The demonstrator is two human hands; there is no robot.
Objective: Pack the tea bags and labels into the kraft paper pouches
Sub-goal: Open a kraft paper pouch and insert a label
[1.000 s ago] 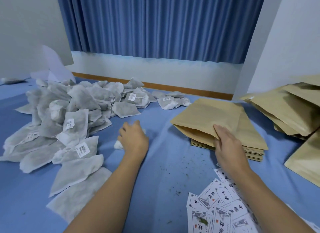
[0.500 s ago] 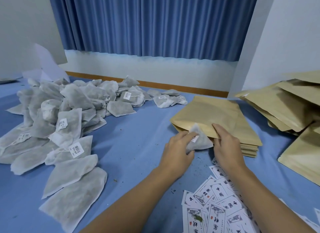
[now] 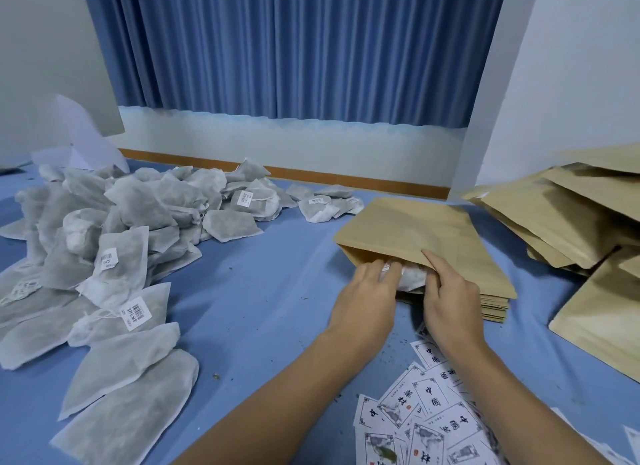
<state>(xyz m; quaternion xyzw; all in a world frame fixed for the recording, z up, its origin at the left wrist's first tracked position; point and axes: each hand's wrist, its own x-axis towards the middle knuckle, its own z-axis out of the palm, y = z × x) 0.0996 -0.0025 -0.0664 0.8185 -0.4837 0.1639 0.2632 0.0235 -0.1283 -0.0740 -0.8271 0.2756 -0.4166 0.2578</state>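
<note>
A kraft paper pouch (image 3: 415,232) lies on top of a flat stack of pouches (image 3: 493,307), its mouth facing me. My left hand (image 3: 365,296) pushes a white tea bag (image 3: 412,277) into that mouth; the bag is partly inside. My right hand (image 3: 450,291) holds the pouch's upper flap lifted, index finger on top, thumb under it. A large heap of tea bags (image 3: 114,229) covers the left of the blue surface. Printed labels (image 3: 426,416) lie scattered under my right forearm.
More kraft pouches (image 3: 568,215) are piled at the right against the white wall, and one lies flat (image 3: 606,319) near the right edge. Blue curtain and a wooden skirting run along the back. Bare blue cloth (image 3: 259,291) separates the heap from the pouches.
My left hand picked a tea bag off the cloth, carried it right to the pouch mouth, and now pushes it inside. My right hand stayed at the pouch's opening.
</note>
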